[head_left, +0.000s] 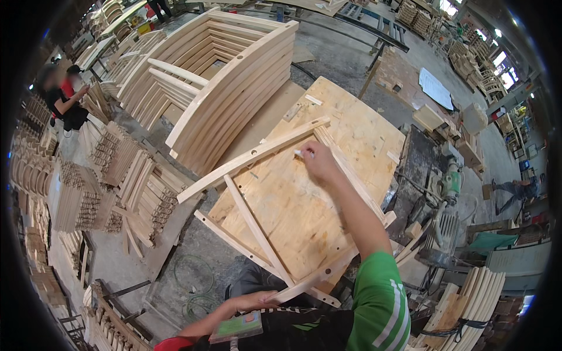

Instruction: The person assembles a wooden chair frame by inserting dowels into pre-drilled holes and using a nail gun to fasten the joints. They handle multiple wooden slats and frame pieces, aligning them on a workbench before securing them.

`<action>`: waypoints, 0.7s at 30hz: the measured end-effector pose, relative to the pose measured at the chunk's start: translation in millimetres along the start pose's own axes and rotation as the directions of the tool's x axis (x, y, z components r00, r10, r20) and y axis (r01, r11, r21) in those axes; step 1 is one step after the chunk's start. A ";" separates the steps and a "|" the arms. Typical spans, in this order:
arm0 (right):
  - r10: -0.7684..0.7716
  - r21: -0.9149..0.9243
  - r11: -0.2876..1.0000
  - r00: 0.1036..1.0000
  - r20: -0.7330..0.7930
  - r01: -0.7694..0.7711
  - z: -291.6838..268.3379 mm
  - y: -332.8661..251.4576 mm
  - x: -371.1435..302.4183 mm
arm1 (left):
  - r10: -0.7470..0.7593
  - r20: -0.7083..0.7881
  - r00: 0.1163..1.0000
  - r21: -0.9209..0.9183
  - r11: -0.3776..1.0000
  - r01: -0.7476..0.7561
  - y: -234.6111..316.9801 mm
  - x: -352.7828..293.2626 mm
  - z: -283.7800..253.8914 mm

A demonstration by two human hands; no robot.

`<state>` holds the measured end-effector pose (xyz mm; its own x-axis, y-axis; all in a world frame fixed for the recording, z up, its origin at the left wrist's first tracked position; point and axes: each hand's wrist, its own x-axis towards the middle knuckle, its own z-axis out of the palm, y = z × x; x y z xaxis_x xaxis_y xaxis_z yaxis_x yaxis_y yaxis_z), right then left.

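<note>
A pale wooden frame [293, 140] with bolt holes lies on a plywood-topped bench in front of me. A slanting crosspiece [255, 225] runs between its left and near rails. My right hand [321, 162] reaches inside its far corner, fingers pinched on a small white piece [299, 153] just above the plywood; its exact kind is not clear. Down by my waist, my left hand [252, 300] grips the near curved rail [319, 276] at its left end, with some of the fingers hidden.
Nested curved wooden frames [246, 88] stand beyond the bench to the left. Bundled wooden parts [140, 193] fill the left floor. A green power tool [451, 181] and blocks sit at right, beside a side table with a paper sheet [435, 89]. Two people [67, 99] stand far left.
</note>
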<state>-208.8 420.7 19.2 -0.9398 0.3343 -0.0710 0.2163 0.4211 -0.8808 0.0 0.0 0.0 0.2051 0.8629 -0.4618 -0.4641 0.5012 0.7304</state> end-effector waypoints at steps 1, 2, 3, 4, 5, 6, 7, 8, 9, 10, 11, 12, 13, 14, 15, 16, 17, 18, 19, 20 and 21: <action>-0.104 -0.203 0.974 0.994 0.013 0.105 4.3 -4.0 -14.3 | -0.017 -0.003 1.000 -0.008 1.000 0.017 -2.2 -0.6 1.1; -0.204 -0.392 0.897 0.978 0.049 0.206 7.8 -8.3 -27.9 | -0.036 -0.007 0.999 -0.015 0.999 0.036 -4.5 -1.8 3.5; -0.274 -0.455 0.851 0.961 0.044 0.264 11.4 -28.1 -20.1 | -0.037 -0.056 0.998 0.055 0.998 0.041 9.2 -11.4 -16.6; -0.265 -0.544 0.795 0.960 0.087 0.269 9.1 -26.5 -33.9 | -0.035 -0.047 0.998 0.048 0.998 0.037 9.7 -8.4 -10.1; -0.250 -0.626 0.730 0.960 0.128 0.274 5.8 -24.6 -48.5 | -0.033 -0.039 0.999 0.042 0.998 0.035 10.8 -4.9 -4.3; -0.283 -0.642 0.708 0.951 0.123 0.293 3.4 -24.9 -68.3 | -0.043 -0.036 0.998 0.069 0.997 0.046 9.5 -1.8 5.9; -0.270 -0.646 0.708 0.954 0.127 0.286 2.0 -34.4 -78.9 | -0.053 -0.051 0.997 0.119 0.991 0.059 10.5 -1.9 5.2; -0.257 -0.649 0.708 0.957 0.131 0.279 -0.2 -43.9 -89.7 | -0.063 -0.067 0.996 0.169 0.983 0.074 11.4 -3.2 4.7; -0.244 -0.661 0.701 0.961 0.129 0.267 -6.1 -53.7 -101.4 | -0.026 -0.073 0.997 0.168 0.985 0.038 11.2 -1.3 4.2; -0.220 -0.608 0.755 0.969 0.114 0.244 -8.2 -58.3 -115.3 | 0.009 -0.079 0.997 0.161 0.987 0.004 8.0 0.6 5.9; -0.196 -0.551 0.805 0.975 0.102 0.219 -8.8 -62.9 -131.6 | 0.044 -0.086 0.995 0.155 0.987 -0.031 4.3 1.1 7.9; -0.170 -0.497 0.846 0.981 0.089 0.192 -10.0 -66.1 -147.9 | 0.030 -0.090 0.996 0.169 0.985 -0.014 6.8 1.8 9.4; -0.080 -0.298 0.948 0.989 0.122 0.114 -8.2 -68.1 -163.6 | 0.033 -0.099 0.995 0.162 0.987 -0.017 6.7 1.6 11.1; 0.000 -0.089 0.996 0.984 0.177 0.016 -3.7 -71.0 -178.8 | 0.036 -0.109 0.993 0.153 0.988 -0.019 6.6 1.5 12.4; 0.070 0.116 0.988 0.966 0.248 -0.101 2.1 -72.7 -195.0 | 0.038 -0.116 0.993 0.140 0.990 -0.021 6.1 0.8 16.9; 0.060 0.232 0.964 0.956 0.287 -0.130 9.1 -72.4 -209.4 | 0.082 -0.121 0.989 0.147 0.987 -0.064 9.3 -0.3 20.4; 0.044 0.343 0.925 0.944 0.326 -0.162 17.7 -72.8 -222.2 | 0.072 -0.142 0.987 0.191 0.981 -0.044 13.3 -0.8 22.0; 0.022 0.449 0.871 0.930 0.367 -0.198 24.9 -77.8 -232.8 | 0.059 -0.168 0.984 0.230 0.973 -0.019 15.0 -3.3 25.7; 0.036 0.499 0.834 0.925 0.377 -0.236 30.2 -82.6 -241.7 | 0.048 -0.194 0.980 0.268 0.963 0.006 16.8 -5.4 29.3; 0.050 0.545 0.792 0.920 0.389 -0.274 35.1 -87.3 -251.4 | 0.063 -0.227 0.972 0.312 0.950 0.011 18.1 -5.6 34.6; 0.059 0.593 0.747 0.918 0.392 -0.301 36.5 -92.0 -257.9 | 0.056 -0.242 0.969 0.366 0.930 0.037 23.0 -5.8 37.6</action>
<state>4.1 265.0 101.4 -0.9537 0.0018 -0.3008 0.2878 -0.2862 -0.9139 20.6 8.9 38.4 -0.0363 0.8484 -0.5282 -0.1089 0.5220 0.8460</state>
